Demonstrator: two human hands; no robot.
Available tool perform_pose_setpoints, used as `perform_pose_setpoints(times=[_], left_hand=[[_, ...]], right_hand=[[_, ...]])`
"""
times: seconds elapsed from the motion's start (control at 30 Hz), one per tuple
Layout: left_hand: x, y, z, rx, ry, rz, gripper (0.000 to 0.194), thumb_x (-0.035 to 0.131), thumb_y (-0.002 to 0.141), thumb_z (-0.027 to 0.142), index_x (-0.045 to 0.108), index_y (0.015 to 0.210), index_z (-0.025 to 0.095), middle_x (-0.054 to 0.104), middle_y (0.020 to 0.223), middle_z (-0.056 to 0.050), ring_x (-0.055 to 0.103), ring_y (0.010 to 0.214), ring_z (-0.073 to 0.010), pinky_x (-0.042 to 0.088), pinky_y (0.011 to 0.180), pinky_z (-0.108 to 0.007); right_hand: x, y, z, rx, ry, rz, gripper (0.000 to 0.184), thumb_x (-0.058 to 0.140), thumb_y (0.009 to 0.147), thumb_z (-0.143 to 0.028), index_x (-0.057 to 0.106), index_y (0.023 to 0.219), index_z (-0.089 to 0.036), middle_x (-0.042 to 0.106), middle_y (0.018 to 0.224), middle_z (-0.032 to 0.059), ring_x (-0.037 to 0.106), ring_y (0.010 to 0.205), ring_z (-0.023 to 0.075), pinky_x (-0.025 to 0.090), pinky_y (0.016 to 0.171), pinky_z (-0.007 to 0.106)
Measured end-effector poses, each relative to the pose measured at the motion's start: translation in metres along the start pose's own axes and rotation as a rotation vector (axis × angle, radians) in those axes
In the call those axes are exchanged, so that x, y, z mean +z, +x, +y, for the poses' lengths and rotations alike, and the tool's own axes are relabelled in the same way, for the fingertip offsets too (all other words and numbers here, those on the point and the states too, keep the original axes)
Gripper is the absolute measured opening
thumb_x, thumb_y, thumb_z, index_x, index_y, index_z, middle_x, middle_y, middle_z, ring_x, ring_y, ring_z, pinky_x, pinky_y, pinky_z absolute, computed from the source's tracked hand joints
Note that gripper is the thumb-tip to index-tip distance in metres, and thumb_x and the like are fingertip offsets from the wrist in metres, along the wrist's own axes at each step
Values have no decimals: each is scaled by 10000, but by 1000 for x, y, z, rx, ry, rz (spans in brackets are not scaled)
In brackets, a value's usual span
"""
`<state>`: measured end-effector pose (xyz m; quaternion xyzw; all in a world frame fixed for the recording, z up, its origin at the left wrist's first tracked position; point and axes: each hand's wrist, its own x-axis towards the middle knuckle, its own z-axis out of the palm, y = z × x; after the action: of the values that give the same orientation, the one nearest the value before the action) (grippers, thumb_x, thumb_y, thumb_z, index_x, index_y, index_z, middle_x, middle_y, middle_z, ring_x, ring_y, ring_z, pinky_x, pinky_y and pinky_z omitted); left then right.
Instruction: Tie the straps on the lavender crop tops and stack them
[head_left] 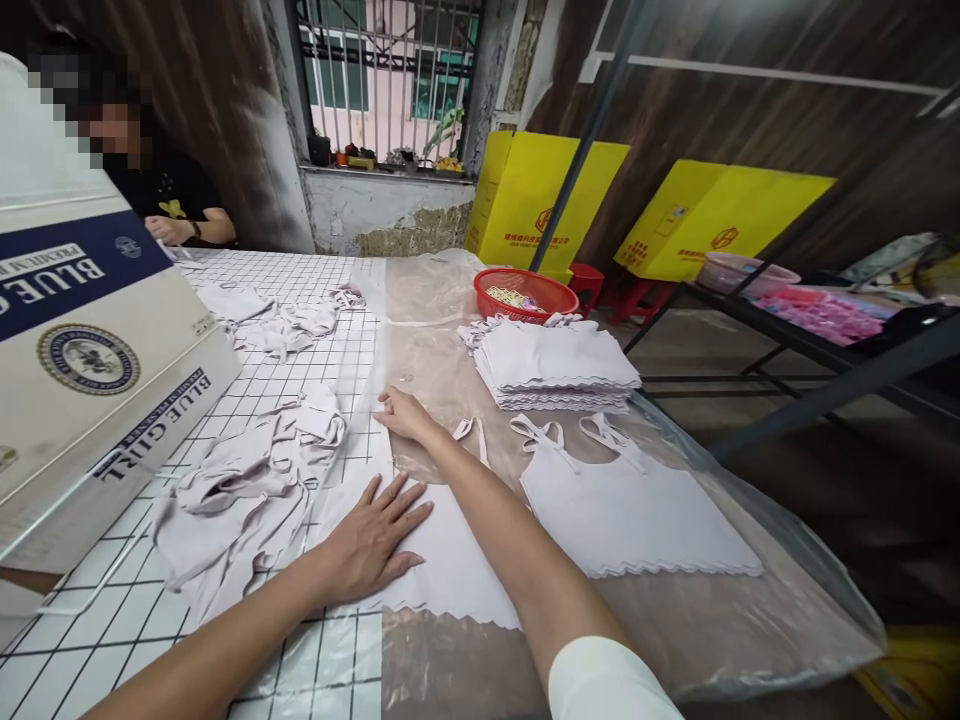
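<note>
A pale camisole (457,555) with a scalloped hem lies flat in front of me, partly covered by my arms. My left hand (379,540) presses on its left side, palm down with the fingers spread. Beyond it, my right hand (405,412) is closed in a pinch at the upper left of the camisole, where a pale strap (385,448) runs under the fingers. The fingertips partly hide what they grip. To the right, another camisole (637,510) is laid out with its straps looped upward. Behind that sits a neat stack of camisoles (555,360).
Crumpled garments (240,490) lie on the checked tabletop (322,660) at left, beside a large carton (97,330). Clear plastic sheeting (750,640) covers the right side. A red basket (525,295) stands behind the stack. Another person (172,200) sits at far left.
</note>
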<state>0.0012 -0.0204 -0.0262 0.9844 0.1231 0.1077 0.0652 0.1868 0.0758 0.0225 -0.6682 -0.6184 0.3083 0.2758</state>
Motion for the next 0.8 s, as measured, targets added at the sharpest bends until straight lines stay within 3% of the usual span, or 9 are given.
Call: perform_pose_setpoints(times=[0.1, 0.2, 0.3, 0.43, 0.57, 0.7, 0.8], left_hand=[[2, 0, -2, 32, 25, 23, 644, 386, 1011, 499, 180, 1583, 285, 302, 1619, -77, 199, 1512, -333, 230, 1185, -592], [3, -1, -5, 48, 40, 39, 645, 386, 1010, 503, 182, 1582, 288, 312, 1616, -78, 216, 1507, -327, 231, 1188, -578], [2, -4, -9, 67, 30, 36, 640, 386, 1008, 508, 193, 1579, 294, 334, 1607, -79, 220, 1508, -315, 245, 1186, -569], [-2, -4, -8, 31, 20, 19, 579, 384, 1005, 516, 341, 1536, 288, 390, 1578, -91, 272, 1487, -332, 309, 1150, -589], [-4, 28, 13, 2, 11, 51, 497, 354, 1015, 478, 531, 1405, 225, 458, 1527, -120, 347, 1448, -351, 326, 1143, -600], [7, 82, 42, 75, -59, 47, 531, 355, 1013, 437, 482, 1430, 133, 474, 1507, -163, 408, 1416, -333, 368, 1147, -542], [26, 107, 51, 46, -96, 75, 561, 364, 1008, 442, 471, 1426, 83, 471, 1501, -196, 412, 1416, -341, 393, 1136, -527]], right_hand=[[-8, -3, -2, 6, -125, 43, 266, 708, 803, -235, 582, 1036, -202, 655, 813, -16, 589, 794, 158, 404, 734, 243], [-34, -16, 1, 63, -235, 106, 216, 662, 858, -290, 608, 1048, -204, 688, 924, 26, 608, 879, 176, 402, 757, 246], [-74, -45, 19, 178, -342, 159, 172, 588, 908, -313, 646, 993, -175, 704, 993, 86, 619, 953, 205, 403, 766, 259], [-110, -92, 52, 361, -436, 118, 288, 674, 835, -440, 687, 811, -154, 715, 841, 116, 649, 886, 250, 416, 694, 274], [-105, -109, 67, 433, -443, 86, 339, 757, 733, -498, 700, 766, -165, 721, 793, 109, 661, 851, 261, 421, 653, 279], [-87, -102, 63, 420, -384, 121, 170, 745, 738, -303, 680, 722, -147, 720, 773, 134, 663, 819, 250, 409, 632, 278], [-83, -102, 59, 346, -267, 134, 86, 669, 769, -199, 646, 701, -151, 699, 687, 87, 644, 712, 192, 396, 590, 247]])
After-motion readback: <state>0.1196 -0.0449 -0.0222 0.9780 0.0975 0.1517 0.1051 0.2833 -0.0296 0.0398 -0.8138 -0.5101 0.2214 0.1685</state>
